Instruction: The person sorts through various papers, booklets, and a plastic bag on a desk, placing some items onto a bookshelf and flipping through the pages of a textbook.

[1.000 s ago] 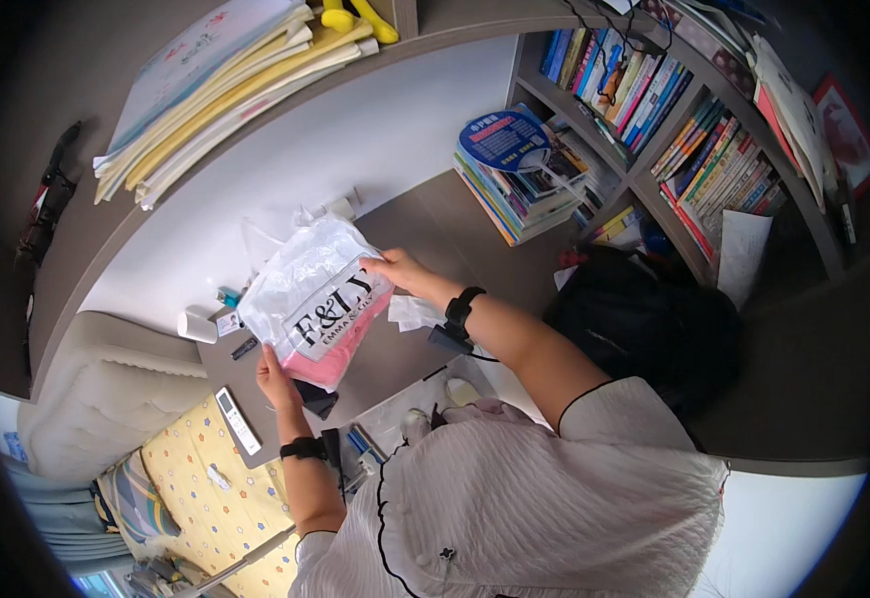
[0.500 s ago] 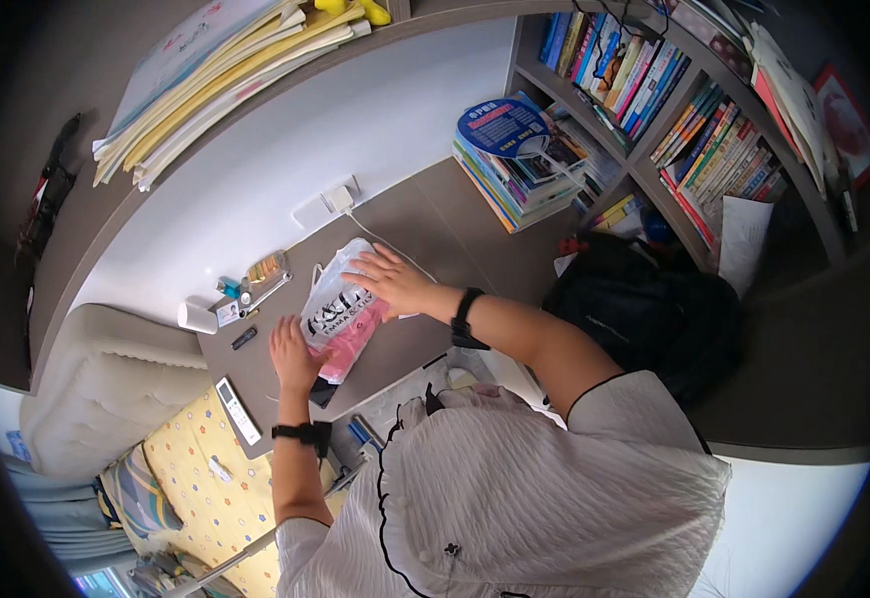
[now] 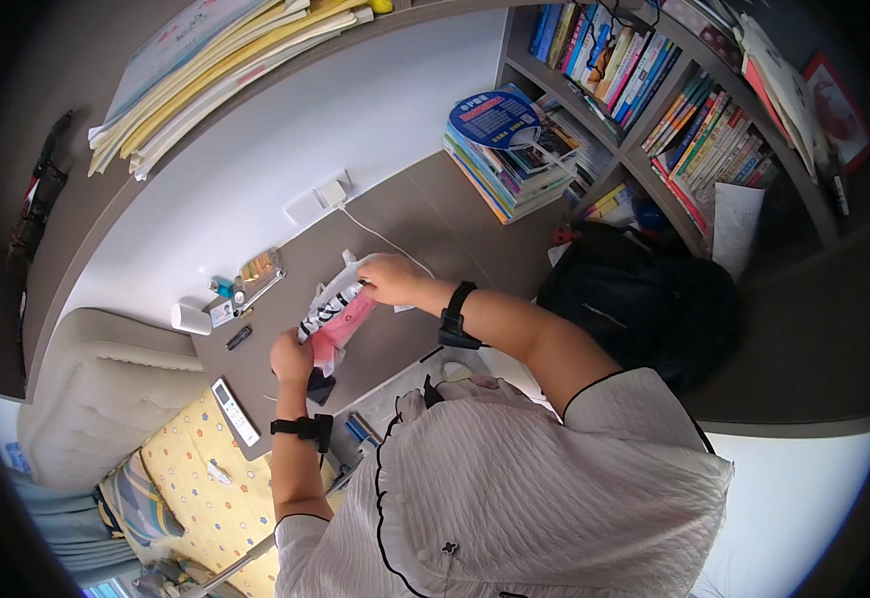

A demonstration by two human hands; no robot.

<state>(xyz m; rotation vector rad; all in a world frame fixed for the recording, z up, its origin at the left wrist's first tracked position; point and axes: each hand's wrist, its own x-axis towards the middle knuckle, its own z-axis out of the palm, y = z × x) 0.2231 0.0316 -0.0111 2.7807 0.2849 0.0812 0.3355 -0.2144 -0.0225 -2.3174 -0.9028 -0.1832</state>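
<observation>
A white plastic bag with black print (image 3: pixel 337 315) and something pink showing in its lower part lies over the desk, bunched between my hands. My left hand (image 3: pixel 290 356) grips its near left end, fingers curled. At the far right end, my right hand (image 3: pixel 390 280) has its fingers closed on the bag's edge. A black object (image 3: pixel 319 386), perhaps a phone, sits on the desk just below the bag, partly covered by it. What lies inside the bag is mostly hidden.
On the desk (image 3: pixel 395 349) are a white remote control (image 3: pixel 235 411), a small black item (image 3: pixel 240 338) and a white cup (image 3: pixel 192 318). A charger cable (image 3: pixel 387 239) runs from the wall plug. Stacked books with a blue fan (image 3: pixel 495 121) stand behind; a black backpack (image 3: pixel 634 304) sits right.
Both hands have gone from spread fingers on the bag to gripping its ends. The bag is now folded narrower, its printed side crumpled.
</observation>
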